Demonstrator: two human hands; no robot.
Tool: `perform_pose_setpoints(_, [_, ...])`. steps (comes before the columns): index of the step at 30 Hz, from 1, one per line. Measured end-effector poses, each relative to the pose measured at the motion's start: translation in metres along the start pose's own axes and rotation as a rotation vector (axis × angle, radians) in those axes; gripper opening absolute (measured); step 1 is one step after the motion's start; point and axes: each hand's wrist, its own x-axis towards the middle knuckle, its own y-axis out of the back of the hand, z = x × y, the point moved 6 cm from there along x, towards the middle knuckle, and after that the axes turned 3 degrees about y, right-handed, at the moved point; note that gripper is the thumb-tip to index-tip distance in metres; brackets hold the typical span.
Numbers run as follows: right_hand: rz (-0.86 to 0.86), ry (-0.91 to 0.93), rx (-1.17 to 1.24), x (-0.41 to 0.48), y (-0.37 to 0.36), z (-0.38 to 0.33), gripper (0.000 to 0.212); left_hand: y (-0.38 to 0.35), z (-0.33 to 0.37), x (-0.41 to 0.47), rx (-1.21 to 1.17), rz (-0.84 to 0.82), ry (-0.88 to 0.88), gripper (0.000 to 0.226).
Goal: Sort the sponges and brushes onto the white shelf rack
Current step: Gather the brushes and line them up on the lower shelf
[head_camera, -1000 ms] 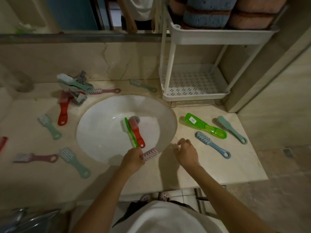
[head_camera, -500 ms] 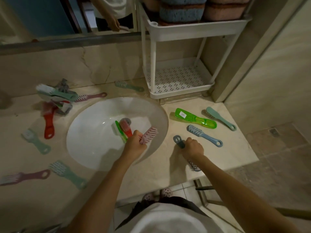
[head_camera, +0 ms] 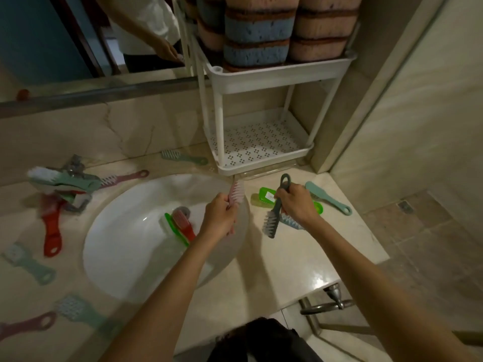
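My left hand (head_camera: 219, 215) grips a pink brush (head_camera: 236, 192), bristles up, over the sink's right rim. My right hand (head_camera: 296, 203) holds a dark grey brush (head_camera: 274, 212) by the handle, bristles down, above the counter. Under it lie a bright green brush (head_camera: 265, 195), a blue brush (head_camera: 288, 220) and a teal brush (head_camera: 328, 198). The white shelf rack (head_camera: 264, 164) stands just behind both hands; its perforated lower tier is bare and its top tier holds stacked blue and pink sponges (head_camera: 257, 35). A red brush (head_camera: 183, 222) and a green brush (head_camera: 173, 228) lie in the sink.
The white sink (head_camera: 125, 231) fills the counter's middle. Left of it sit the tap (head_camera: 75, 168), a white-and-teal brush (head_camera: 62, 178), a red brush (head_camera: 52, 231), and several teal and pink brushes. A mirror runs along the back wall. The counter edge drops off at right.
Both hands have risen and moved toward the rack. The right hand lifted the dark grey brush off the counter; the left carried the pink brush up from the sink's front edge.
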Motion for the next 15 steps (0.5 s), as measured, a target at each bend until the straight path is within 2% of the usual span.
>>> perform_pose_setpoints(5, [0.158, 0.014, 0.218, 0.034, 0.028, -0.013, 0.029, -0.008, 0.044, 0.026, -0.181, -0.048, -0.002, 0.012])
perform_pose_setpoints(10, [0.281, -0.020, 0.629, 0.073, 0.046, -0.012, 0.017, -0.012, 0.078, 0.064, -0.330, 0.059, 0.029, 0.018])
perform_pose_setpoints(12, [0.297, -0.014, 0.727, 0.090, 0.048, -0.010, 0.023, -0.017, 0.087, 0.082, -0.335, 0.093, 0.048, 0.027])
perform_pose_setpoints(15, [0.239, -0.018, 0.777, 0.119, 0.041, -0.006, 0.031, -0.024, 0.091, 0.107, -0.353, 0.119, 0.121, 0.018])
